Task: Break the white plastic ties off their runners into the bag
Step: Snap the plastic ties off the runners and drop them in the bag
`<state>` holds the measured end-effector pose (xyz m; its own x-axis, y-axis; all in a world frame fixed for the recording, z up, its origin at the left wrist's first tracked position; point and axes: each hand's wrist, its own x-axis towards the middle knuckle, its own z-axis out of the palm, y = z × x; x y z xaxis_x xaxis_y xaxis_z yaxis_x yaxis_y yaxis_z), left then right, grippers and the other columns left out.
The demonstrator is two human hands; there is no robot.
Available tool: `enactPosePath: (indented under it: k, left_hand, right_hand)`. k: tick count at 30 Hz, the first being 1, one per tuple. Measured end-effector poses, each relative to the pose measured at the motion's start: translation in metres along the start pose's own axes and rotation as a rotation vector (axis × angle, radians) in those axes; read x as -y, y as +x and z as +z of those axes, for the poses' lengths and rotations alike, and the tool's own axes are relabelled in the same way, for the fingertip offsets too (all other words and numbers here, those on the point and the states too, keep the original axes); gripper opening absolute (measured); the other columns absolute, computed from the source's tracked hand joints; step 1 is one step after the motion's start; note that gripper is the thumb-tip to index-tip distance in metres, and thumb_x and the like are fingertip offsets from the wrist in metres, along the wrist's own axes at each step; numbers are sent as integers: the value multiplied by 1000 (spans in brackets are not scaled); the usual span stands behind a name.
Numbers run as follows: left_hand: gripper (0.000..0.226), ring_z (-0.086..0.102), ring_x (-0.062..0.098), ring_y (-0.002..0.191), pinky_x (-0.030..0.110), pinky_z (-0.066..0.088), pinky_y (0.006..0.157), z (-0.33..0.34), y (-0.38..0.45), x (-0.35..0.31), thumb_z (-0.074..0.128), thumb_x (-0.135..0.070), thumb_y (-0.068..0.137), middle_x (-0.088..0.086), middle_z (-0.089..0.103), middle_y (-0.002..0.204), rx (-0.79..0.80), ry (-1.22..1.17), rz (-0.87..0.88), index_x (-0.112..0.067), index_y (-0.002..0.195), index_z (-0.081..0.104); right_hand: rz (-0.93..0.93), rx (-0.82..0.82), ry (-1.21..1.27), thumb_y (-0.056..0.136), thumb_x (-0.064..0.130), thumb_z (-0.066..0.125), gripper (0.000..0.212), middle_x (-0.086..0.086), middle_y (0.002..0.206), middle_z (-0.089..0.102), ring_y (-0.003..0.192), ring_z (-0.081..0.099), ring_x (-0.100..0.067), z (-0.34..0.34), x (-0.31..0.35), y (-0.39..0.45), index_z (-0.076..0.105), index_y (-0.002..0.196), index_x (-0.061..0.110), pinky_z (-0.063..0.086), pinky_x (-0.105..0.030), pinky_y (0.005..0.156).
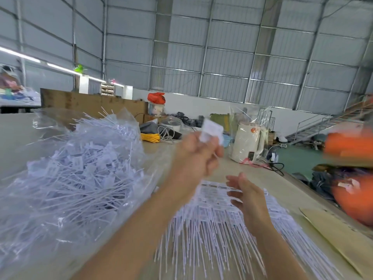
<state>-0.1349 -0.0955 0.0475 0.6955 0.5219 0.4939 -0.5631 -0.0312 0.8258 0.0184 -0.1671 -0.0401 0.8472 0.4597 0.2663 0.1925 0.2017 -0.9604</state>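
Holding a broken-off white tie head [212, 131] pinched in my left hand [194, 158], I should toss it left into the clear bag [84, 170]. My right hand [245, 196] hovers open, empty, over the runner stack [214, 209].

We see two bare forearms entering from the lower edge, each ending in a bare hand: left hand [193, 156], right hand [247, 196]. We find no sleeves, gloves, rings or watch on them; motion blur softens the fingers.
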Motion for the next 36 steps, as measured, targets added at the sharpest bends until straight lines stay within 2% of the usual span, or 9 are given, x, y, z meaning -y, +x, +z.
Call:
enactPosePath:
  k: [3,6,9,13,21,25,27,30,36]
  left_hand:
    - [19,45,-1,36,13,37,36,-29,-6,-64,48,-2,96,-10,63,51,-161,359,370,-19,88,46]
    - [15,57,0,51,22,45,53,-85,-3,-93,48,-6,96,-15,63,53,-350,951,446,-20,99,43]
    - [9,57,18,59,23,41,52,-133,1,-81,51,-1,92,-9,59,56,-370,1355,154,-6,86,56]
    - [15,55,14,60,17,38,47,-163,0,-33,49,6,88,2,59,70,-69,1499,-211,-3,90,60]
    - [27,49,22,112,36,43,96,-146,8,-8,52,-16,95,4,48,121,98,1906,-347,-22,122,54]
    - [33,53,20,98,32,47,84,-99,-2,-16,56,4,84,4,55,107,-169,1614,415,-14,111,62]
    - [27,55,8,82,15,45,74,-66,-6,-9,53,5,84,-3,60,92,-16,1224,555,-16,94,66]
    - [34,59,5,84,16,51,77,-33,6,34,44,7,89,-4,64,91,313,1078,154,-18,91,66]
    - [37,40,30,128,42,36,103,-73,39,129,49,-4,91,12,44,134,362,1922,-332,-10,127,52]
  right_hand:
    - [1,-16,-29,94,40,48,33,-4,89,66,69,58,-18,3,-4,-3,70,89,16,46,-30,65]
    - [-46,-25,-47,95,35,49,27,-1,84,65,65,57,-15,5,-4,-3,68,87,17,45,-27,61]
    - [-76,-25,-75,95,33,50,24,1,82,65,63,57,-14,7,-6,-2,68,85,19,44,-28,61]
    - [-80,-20,-113,94,30,52,22,2,80,65,60,57,-14,8,-9,-2,67,82,18,44,-27,59]
    - [-147,-20,-226,94,25,53,20,0,80,65,51,57,-6,5,-16,4,66,80,20,44,-23,56]
    - [-254,44,-506,91,17,58,16,4,87,65,64,57,-6,6,-28,11,63,77,22,46,-21,63]
    - [-255,120,-793,92,21,57,10,1,104,64,78,56,-10,5,-36,12,65,97,19,44,-25,76]
    - [-246,221,-1112,92,25,54,34,-2,128,53,117,48,-18,-1,-49,14,56,125,18,41,-29,96]
    - [-108,311,-1328,94,39,46,41,1,138,43,129,39,-19,-7,-55,17,46,134,29,34,-36,103]
